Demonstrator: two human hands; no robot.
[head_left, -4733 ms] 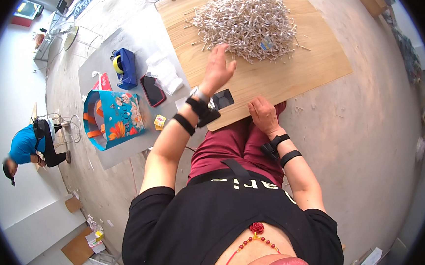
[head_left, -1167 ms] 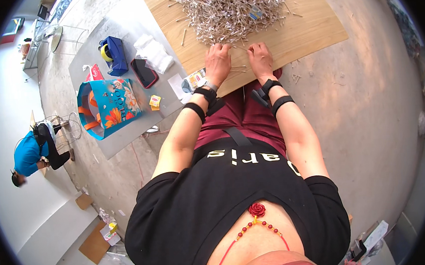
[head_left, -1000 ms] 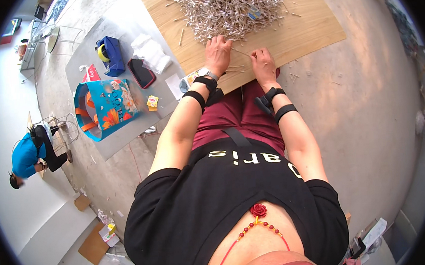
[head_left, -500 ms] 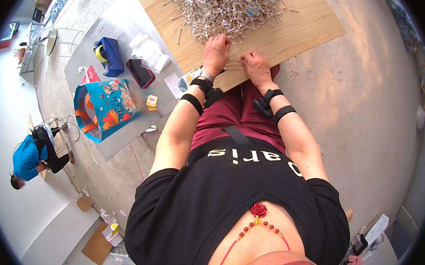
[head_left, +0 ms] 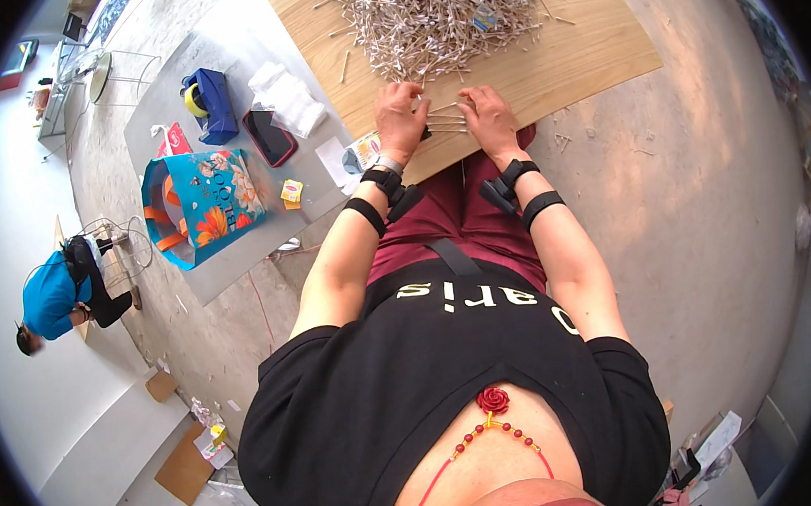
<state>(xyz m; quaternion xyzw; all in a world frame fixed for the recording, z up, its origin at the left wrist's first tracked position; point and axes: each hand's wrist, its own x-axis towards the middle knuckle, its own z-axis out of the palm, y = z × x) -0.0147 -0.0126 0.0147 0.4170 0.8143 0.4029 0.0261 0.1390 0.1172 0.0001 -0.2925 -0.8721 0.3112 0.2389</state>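
A large heap of cotton swabs (head_left: 436, 16) covers the far part of a wooden board. Close to the board's near edge, a few loose cotton swabs (head_left: 448, 119) lie crosswise between my hands. My left hand (head_left: 400, 122) has its fingers curled in at the left ends of these swabs. At their right ends is my right hand (head_left: 490, 115), thumb and fingers bent around the tips. Fingertip contact is partly hidden on both sides. A small blue and yellow packet (head_left: 483, 20) rests in the heap.
Left of the wooden board (head_left: 590, 61), a grey table holds a blue tape dispenser (head_left: 214, 107), a phone (head_left: 270, 137), white plastic wrap (head_left: 290, 101), a small yellow box (head_left: 292, 193) and a floral bag (head_left: 205, 206). A person in blue (head_left: 51, 292) sits bent over at far left.
My left hand has come back from the heap's near edge toward me, to the swabs' left ends. My right hand has shifted slightly away from me, beside the same swabs.
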